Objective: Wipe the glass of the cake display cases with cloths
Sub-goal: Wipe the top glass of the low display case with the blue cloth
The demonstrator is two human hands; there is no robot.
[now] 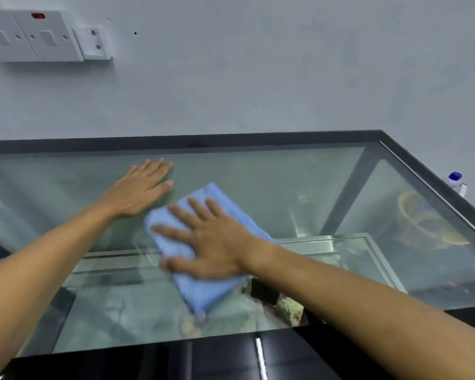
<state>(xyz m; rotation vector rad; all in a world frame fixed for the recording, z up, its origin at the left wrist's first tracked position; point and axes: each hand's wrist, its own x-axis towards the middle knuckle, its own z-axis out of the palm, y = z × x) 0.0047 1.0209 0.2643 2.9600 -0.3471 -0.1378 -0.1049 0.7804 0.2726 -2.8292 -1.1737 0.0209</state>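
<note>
The glass top [272, 176] of the cake display case fills the lower half of the head view, framed in black. A folded light-blue cloth [203, 292] lies flat on the glass near the middle. My right hand [209, 239] presses on the cloth with straight, spread fingers; the hand looks slightly blurred. My left hand [140, 190] rests flat on the bare glass just left of and beyond the cloth, fingers straight and together. Steel shelves and some cakes show dimly through the glass.
A grey wall [258, 78] rises right behind the case, with white switch plates [39, 37] at the upper left. A small bottle with a blue cap [455, 180] stands past the case's right edge. The case's black front edge [231, 357] runs along the bottom.
</note>
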